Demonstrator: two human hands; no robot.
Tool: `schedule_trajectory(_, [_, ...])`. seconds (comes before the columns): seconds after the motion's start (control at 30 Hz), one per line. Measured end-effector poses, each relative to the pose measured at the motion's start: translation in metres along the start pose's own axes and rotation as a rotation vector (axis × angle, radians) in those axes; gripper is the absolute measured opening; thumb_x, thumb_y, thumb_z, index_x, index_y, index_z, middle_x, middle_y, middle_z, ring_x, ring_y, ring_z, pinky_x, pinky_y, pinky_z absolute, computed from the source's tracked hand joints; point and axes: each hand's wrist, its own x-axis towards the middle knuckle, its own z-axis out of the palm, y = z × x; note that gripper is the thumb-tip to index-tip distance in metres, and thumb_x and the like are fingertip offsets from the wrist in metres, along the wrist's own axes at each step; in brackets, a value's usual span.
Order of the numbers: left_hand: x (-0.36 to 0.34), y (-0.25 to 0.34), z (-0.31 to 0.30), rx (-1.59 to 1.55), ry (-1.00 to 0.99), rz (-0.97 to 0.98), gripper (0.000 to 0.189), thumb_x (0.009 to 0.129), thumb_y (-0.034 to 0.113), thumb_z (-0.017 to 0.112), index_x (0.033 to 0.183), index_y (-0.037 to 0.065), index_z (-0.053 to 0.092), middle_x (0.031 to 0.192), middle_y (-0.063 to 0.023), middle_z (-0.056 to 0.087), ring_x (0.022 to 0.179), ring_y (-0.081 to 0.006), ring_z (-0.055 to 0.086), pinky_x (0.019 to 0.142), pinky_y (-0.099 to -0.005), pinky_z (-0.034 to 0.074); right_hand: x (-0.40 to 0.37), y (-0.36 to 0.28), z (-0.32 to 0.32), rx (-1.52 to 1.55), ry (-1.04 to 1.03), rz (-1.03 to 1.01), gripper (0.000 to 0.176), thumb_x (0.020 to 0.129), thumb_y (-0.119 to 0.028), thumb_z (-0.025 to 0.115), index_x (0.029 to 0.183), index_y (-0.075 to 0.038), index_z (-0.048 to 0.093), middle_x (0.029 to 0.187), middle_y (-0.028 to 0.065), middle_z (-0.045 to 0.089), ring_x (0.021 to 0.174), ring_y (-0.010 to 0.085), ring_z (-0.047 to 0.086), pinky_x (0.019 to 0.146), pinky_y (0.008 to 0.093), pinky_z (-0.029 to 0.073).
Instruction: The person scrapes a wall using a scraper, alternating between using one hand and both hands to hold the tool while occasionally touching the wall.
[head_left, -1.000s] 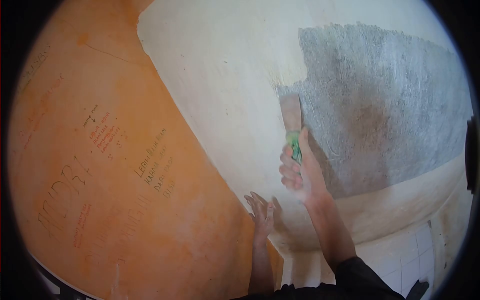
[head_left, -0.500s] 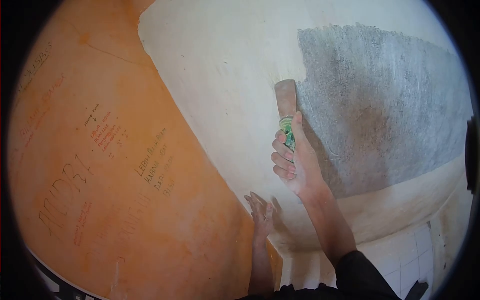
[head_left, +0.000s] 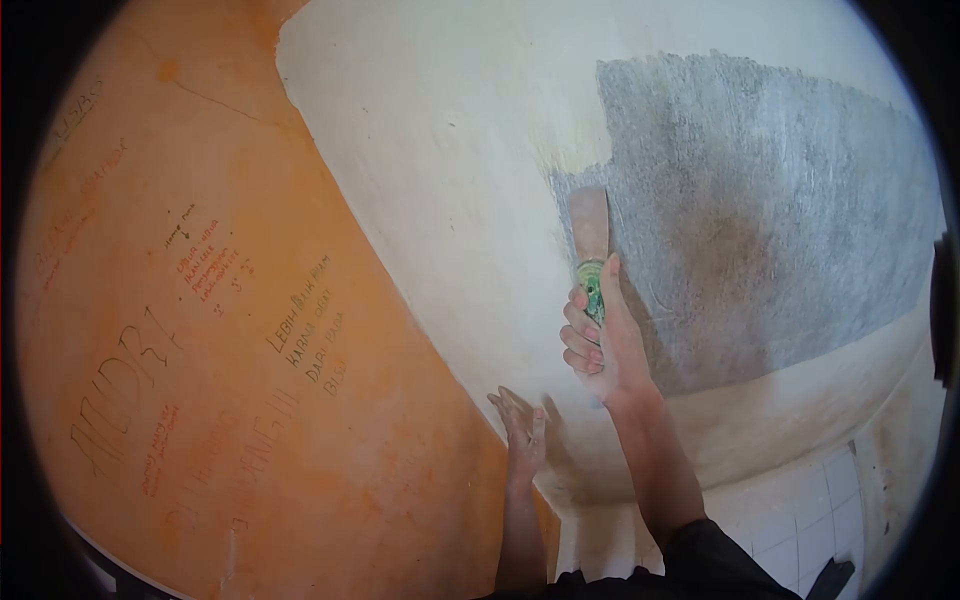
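Observation:
My right hand (head_left: 608, 345) is closed around the green handle of a putty knife (head_left: 590, 225), thumb laid along its side. The flat blade points up over the left part of a rough grey patch (head_left: 730, 230) on the white wall (head_left: 450, 180). Along the patch's left side the edge is ragged where it meets the white coating. Lower down, my left hand (head_left: 522, 435) is raised near the line between the white and orange surfaces, its fingers apart and nothing in it.
An orange wall (head_left: 250, 300) covered in handwritten words fills the left side. White tiles (head_left: 810, 520) show at the lower right, below the white wall's bottom edge. A dark object (head_left: 943, 310) stands at the far right edge.
The putty knife and my right hand have moved down and slightly right. A fresh grey strip now shows at the patch's upper left, where white coating was. My left hand stays put.

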Motion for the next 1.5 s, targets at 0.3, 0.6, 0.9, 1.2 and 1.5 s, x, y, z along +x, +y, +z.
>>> schedule_trajectory(0.3, [-0.003,-0.007,0.000,0.013,-0.006,0.002,0.088,0.099,0.045,0.051,0.155,0.004,-0.003,0.157,-0.0300,-0.017,0.148,-0.0431,-0.009,0.119,-0.0517,0.005,0.004,-0.005,-0.003,0.022,-0.073,0.029,0.055,0.095,-0.067,0.040,0.080,-0.015,0.045,0.053,-0.0082,0.028,0.038,0.0047,0.023,0.035,0.0198,0.018])
schedule_trajectory(0.6, [0.000,-0.004,0.008,0.020,0.005,-0.012,0.090,0.098,0.046,0.052,0.155,0.004,-0.004,0.157,-0.0309,-0.017,0.147,-0.0440,-0.010,0.119,-0.0524,0.004,0.002,-0.008,-0.009,-0.043,-0.002,0.051,0.055,0.094,-0.068,0.041,0.080,-0.015,0.046,0.053,-0.0077,0.028,0.039,0.0046,0.023,0.035,0.0208,0.017])
schedule_trajectory(0.9, [0.000,-0.007,0.004,0.032,0.022,-0.005,0.089,0.098,0.047,0.053,0.156,0.005,0.000,0.157,-0.0309,-0.013,0.148,-0.0443,-0.006,0.119,-0.0527,0.007,0.002,-0.008,-0.003,-0.057,0.026,0.069,0.055,0.094,-0.067,0.042,0.079,-0.014,0.046,0.054,-0.0078,0.029,0.039,0.0050,0.023,0.035,0.0217,0.017])
schedule_trajectory(1.2, [-0.005,0.003,0.003,0.015,-0.001,-0.045,0.088,0.099,0.047,0.051,0.156,0.006,-0.002,0.158,-0.0296,-0.014,0.148,-0.0422,-0.007,0.119,-0.0509,0.007,-0.007,-0.008,-0.007,-0.008,0.008,0.064,0.055,0.095,-0.067,0.039,0.079,-0.015,0.046,0.054,-0.0082,0.028,0.038,0.0049,0.022,0.034,0.0208,0.016])
schedule_trajectory(1.5, [-0.009,0.002,0.002,0.027,-0.009,-0.042,0.083,0.101,0.042,0.049,0.155,0.005,-0.001,0.159,-0.0275,-0.011,0.149,-0.0389,-0.007,0.120,-0.0464,0.004,-0.006,-0.006,-0.013,0.008,-0.006,0.046,0.053,0.096,-0.066,0.039,0.079,-0.016,0.045,0.054,-0.0082,0.029,0.039,0.0043,0.022,0.034,0.0203,0.017])
